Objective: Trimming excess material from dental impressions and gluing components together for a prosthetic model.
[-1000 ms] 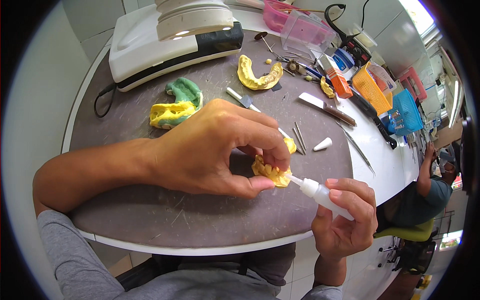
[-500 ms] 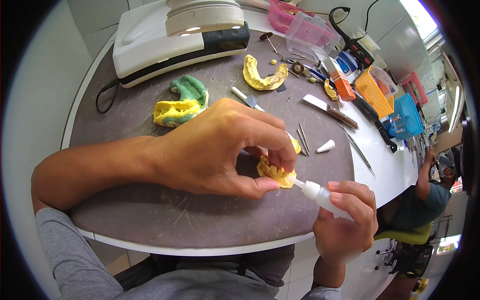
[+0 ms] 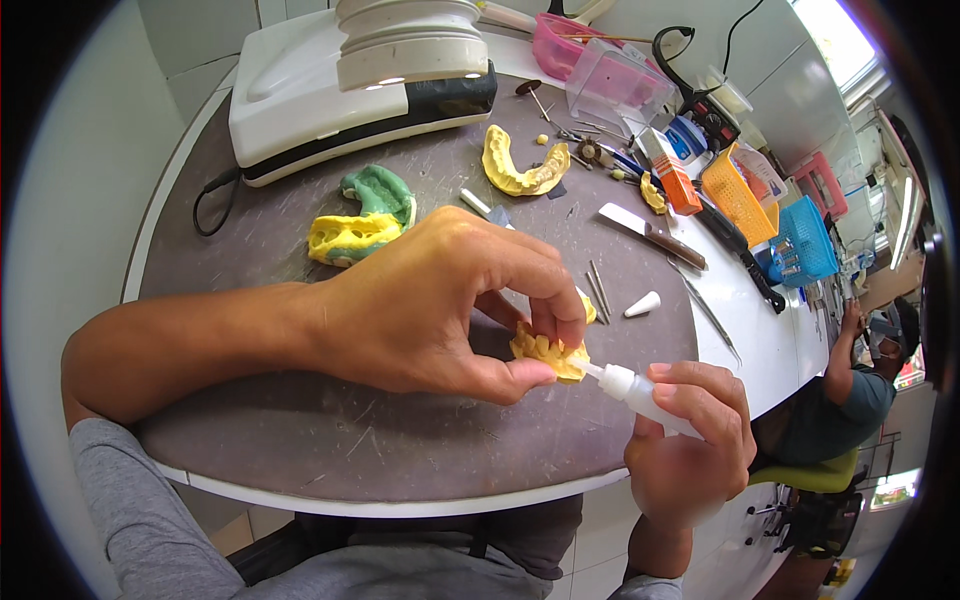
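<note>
My left hand [image 3: 455, 310] is closed on a small yellow plaster dental model [image 3: 547, 352], its thumb and fingers pinching the piece from both sides. Tooth shapes stand along the model's upper edge. In my right hand [image 3: 695, 435] is a white squeeze bottle [image 3: 643, 393], held tilted, its thin nozzle tip touching or almost touching the right end of the model. Behind my left fingers, part of another yellow plaster piece [image 3: 588, 306] shows. The bottle's white pointed cap [image 3: 642, 304] lies on the bench to the right.
A green-and-yellow impression [image 3: 362, 220] and a horseshoe-shaped plaster model [image 3: 525, 165] lie further back. A knife [image 3: 655, 236] and a metal probe [image 3: 708, 310] rest at right. A white machine [image 3: 330, 100] stands back left, below a lamp head [image 3: 410, 45]. A person [image 3: 850, 400] sits far right.
The view has shifted slightly, so the bench things sit a little lower. Both hands keep their grips, and the nozzle has come slightly further over the model's right end.
</note>
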